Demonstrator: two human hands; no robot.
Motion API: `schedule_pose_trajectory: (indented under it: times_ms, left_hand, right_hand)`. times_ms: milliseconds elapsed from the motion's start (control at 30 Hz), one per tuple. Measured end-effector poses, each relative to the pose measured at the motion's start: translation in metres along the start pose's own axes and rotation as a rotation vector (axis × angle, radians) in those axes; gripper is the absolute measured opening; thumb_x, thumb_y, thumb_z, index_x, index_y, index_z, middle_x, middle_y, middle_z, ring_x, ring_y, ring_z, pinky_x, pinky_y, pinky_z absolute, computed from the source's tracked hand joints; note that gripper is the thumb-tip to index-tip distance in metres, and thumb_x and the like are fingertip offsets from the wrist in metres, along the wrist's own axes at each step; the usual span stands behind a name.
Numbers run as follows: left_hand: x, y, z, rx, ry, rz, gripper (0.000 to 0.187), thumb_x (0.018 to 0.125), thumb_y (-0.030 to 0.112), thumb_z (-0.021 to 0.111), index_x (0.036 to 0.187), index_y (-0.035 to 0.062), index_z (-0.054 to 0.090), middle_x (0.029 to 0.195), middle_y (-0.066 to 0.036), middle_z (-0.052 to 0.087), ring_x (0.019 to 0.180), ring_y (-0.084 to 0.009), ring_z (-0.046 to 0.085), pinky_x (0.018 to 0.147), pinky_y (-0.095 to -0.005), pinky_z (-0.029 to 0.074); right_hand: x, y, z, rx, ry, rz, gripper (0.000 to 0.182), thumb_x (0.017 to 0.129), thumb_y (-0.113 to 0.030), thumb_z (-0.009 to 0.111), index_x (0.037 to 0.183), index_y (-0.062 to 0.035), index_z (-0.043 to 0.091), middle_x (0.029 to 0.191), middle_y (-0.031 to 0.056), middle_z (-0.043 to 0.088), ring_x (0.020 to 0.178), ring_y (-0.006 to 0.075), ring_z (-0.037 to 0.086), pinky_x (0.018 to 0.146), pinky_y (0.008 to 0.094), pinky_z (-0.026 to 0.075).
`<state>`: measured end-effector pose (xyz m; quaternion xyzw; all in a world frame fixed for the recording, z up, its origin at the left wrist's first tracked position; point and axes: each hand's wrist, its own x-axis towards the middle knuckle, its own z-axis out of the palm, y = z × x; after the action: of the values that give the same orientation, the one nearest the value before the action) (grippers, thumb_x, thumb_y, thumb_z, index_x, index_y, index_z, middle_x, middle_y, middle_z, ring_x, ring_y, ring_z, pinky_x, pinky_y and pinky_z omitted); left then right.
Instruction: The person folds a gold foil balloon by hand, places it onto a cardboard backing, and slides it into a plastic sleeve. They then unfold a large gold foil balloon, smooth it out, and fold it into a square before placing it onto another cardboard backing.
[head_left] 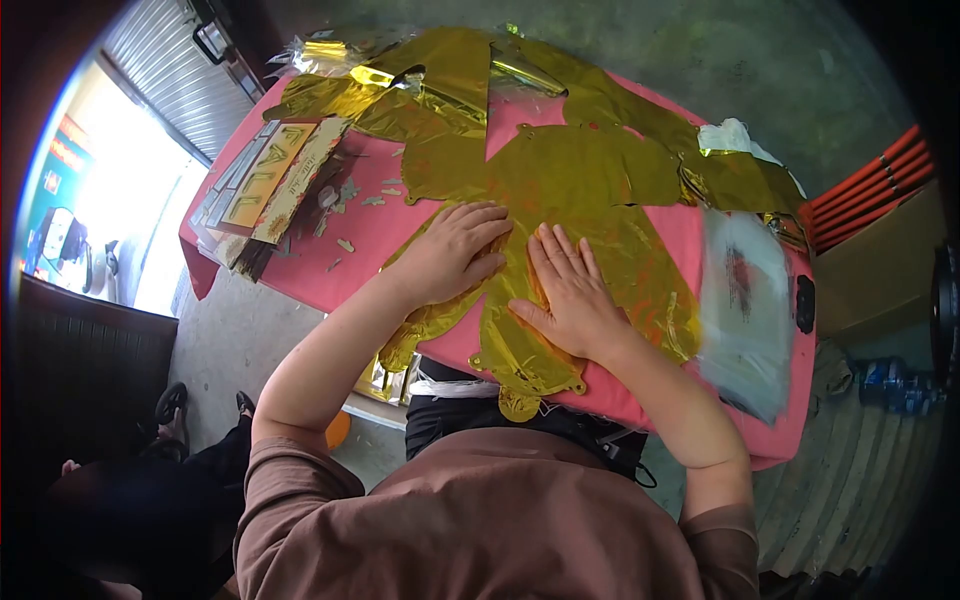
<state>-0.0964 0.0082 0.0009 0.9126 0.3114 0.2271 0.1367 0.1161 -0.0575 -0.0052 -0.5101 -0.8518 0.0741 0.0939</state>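
Observation:
A flat gold foil balloon (560, 175) with small tabs along its edge is spread over the pink-covered table (320, 265). My left hand (455, 252) rests palm down on the foil, its fingers stretched toward the right. Just beside it, my right hand (570, 290) also presses flat on the balloon, fingers pointing away from me and thumb out to the left. Neither hand holds anything. Under my palms the foil is hidden. More gold foil sheets (440, 70) overlap at the far side of the table.
Printed cards reading FALL (270, 175) are stacked at the left, with small scraps (345, 243) around them. Clear plastic bags (745, 310) lie at the right. Red rods (865, 180) and a cardboard box (880, 260) stand beyond the right edge. Another person's legs (215, 450) are at lower left.

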Motion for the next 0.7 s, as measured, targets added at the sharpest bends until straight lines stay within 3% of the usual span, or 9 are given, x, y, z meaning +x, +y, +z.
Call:
schedule_pose_trajectory:
  times_ms: [633,700]
  left_hand:
    - [0.001,0.003,-0.003,-0.034,-0.055,-0.027,0.043,0.084,0.019,0.061,0.122,0.0024,0.051,0.128,-0.016,0.047,0.124,-0.0317,0.04,0.103,-0.0423,0.031]
    - [0.001,0.004,-0.003,0.019,-0.03,-0.003,0.039,0.084,0.019,0.061,0.118,0.0022,0.054,0.126,-0.016,0.049,0.12,-0.0328,0.044,0.1,-0.0413,0.035]
  right_hand:
    - [0.013,0.007,-0.002,0.022,-0.046,-0.02,0.079,0.087,-0.054,0.046,0.142,-0.001,0.024,0.148,0.0192,0.019,0.139,0.0313,0.014,0.112,0.0474,0.008]
    - [0.014,0.008,-0.002,0.024,-0.05,-0.023,0.079,0.087,-0.054,0.046,0.142,-0.0013,0.024,0.148,0.0191,0.019,0.139,0.0309,0.014,0.112,0.0472,0.008]
